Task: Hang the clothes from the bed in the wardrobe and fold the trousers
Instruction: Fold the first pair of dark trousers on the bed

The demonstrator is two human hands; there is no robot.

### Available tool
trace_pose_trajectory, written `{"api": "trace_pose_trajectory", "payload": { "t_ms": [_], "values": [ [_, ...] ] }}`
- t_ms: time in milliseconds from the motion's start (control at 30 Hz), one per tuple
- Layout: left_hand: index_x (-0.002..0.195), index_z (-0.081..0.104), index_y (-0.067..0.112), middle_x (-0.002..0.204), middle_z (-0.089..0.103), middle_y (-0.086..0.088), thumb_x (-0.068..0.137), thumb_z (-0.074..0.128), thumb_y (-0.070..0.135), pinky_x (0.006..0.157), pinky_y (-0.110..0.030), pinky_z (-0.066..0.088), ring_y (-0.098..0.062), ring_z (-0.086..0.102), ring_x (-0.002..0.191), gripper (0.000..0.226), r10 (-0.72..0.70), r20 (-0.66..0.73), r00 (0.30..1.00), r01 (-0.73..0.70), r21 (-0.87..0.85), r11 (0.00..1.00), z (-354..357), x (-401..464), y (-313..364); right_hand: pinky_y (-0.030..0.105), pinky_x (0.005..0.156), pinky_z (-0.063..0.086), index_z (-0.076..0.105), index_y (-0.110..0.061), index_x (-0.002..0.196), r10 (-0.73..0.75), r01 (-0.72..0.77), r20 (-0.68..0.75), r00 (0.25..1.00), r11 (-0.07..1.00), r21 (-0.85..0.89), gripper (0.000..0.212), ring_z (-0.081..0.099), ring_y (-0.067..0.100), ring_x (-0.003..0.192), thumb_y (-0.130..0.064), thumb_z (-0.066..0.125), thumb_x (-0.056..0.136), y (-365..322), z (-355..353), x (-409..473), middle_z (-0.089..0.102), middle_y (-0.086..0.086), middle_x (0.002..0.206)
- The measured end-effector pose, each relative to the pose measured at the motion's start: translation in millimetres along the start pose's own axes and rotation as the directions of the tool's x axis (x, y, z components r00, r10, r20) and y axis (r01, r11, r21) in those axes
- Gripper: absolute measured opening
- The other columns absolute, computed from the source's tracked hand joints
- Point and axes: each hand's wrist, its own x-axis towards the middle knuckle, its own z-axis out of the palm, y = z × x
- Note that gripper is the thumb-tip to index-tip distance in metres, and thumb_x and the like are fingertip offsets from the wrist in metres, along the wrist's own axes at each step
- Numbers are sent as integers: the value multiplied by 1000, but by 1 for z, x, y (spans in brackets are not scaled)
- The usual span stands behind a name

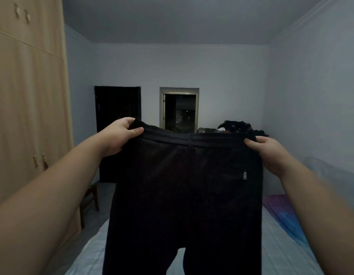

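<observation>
both hands (120, 133) pinch trousers (184, 187) waistband, raised.

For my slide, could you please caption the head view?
Both hands, left hand and right hand, hold black trousers up by the waistband above the bed.

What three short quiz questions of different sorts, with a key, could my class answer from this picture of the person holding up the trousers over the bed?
1. True or false: the wardrobe doors are open.
2. Multiple choice: the left hand and right hand grip the black trousers by (A) the leg hems, (B) the waistband corners, (C) a hanger.
3. Fill in: the trouser legs hang down over the ___.

Key
1. False: the doors are shut.
2. B: each hand pinches one end of the waistband.
3. The bed.
</observation>
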Motion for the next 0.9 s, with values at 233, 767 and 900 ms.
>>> {"api": "trace_pose_trajectory", "payload": {
  "t_ms": [233,767,900],
  "values": [
    [109,70,9,102,75,-10,98,63,18,63,-25,58,-21,74,87,16,-224,23,974,222,64,973,8,15,-49,38,68,59,69,-1,102,218,-222,-66,974,973,-60,17,73,30,79,-7,53,101,40,13,14,75,17,89],
    [119,64,2,111,73,-16,101,58,18,84,-40,58,-30,72,101,25,-579,86,811,576,-294,763,114,-26,-231,31,59,56,67,-1,100,683,-644,-78,726,716,270,22,73,24,73,-16,50,103,228,77,-40,76,13,82],
    [116,66,-1,111,72,-22,100,57,11,93,-47,57,-34,71,102,22,-501,85,861,502,-299,812,154,-59,-245,40,81,58,69,-1,112,519,-489,-46,854,829,271,22,73,30,94,-10,52,101,249,112,-85,75,19,105]
  ]
}}
